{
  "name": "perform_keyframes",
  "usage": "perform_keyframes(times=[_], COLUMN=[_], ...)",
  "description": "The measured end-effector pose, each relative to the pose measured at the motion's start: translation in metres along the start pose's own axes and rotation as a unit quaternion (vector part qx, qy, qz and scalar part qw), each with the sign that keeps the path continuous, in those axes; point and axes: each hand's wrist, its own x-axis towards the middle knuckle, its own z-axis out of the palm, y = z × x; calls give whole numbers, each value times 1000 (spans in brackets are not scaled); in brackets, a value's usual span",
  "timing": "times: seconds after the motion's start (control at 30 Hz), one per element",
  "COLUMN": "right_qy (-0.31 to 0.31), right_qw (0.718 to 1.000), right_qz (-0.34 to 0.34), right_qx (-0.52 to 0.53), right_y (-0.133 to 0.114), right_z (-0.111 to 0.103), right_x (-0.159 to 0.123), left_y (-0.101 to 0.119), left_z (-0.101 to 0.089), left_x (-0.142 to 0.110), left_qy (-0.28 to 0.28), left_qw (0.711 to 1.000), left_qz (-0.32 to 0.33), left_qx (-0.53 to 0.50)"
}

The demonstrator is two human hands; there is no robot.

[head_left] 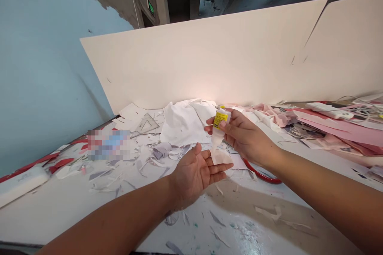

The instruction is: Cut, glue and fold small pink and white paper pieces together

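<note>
My right hand (243,137) grips a small white tube with a yellow label (220,121), pinched between thumb and fingers. Its lower end points down toward a piece of pale paper or tissue (221,157). That piece lies across the fingers of my left hand (194,175), which is held palm up with the fingers apart. The tube's lower end sits at or very near the piece, and I cannot tell whether they touch. The tube's nozzle is hidden.
The white tabletop (68,203) is littered with paper scraps. Crumpled white paper (184,123), a clear set square (146,124), a red ring (263,176), pink sheets (338,127) and a white power strip (327,109) with cables lie about. A pale upright board (203,59) stands behind.
</note>
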Motion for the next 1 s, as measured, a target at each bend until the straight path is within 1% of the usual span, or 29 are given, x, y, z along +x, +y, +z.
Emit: perform_keyframes(times=[0.1, 0.23, 0.47, 0.8, 1.0], right_qy=[-4, 9, 30, 30, 34], right_qw=[998, 995, 994, 993, 994], right_qz=[-30, -40, -38, -40, -33], right_qx=[-60, -92, -102, -103, -97], right_y=[2, 4, 9, 12, 11], right_z=[-4, -8, -8, -8, -7], right_x=[1, 2, 1, 1, 2], left_y=[0, 0, 0, -1, -1], left_z=[1, 1, -2, -2, -2], left_x=[0, 0, 0, 1, 0], left_qy=[0, -4, -7, -13, -7], left_qw=[1000, 1000, 1000, 1000, 1000], left_qz=[0, 0, -1, 0, 1], left_qx=[0, 4, -3, -21, -24])
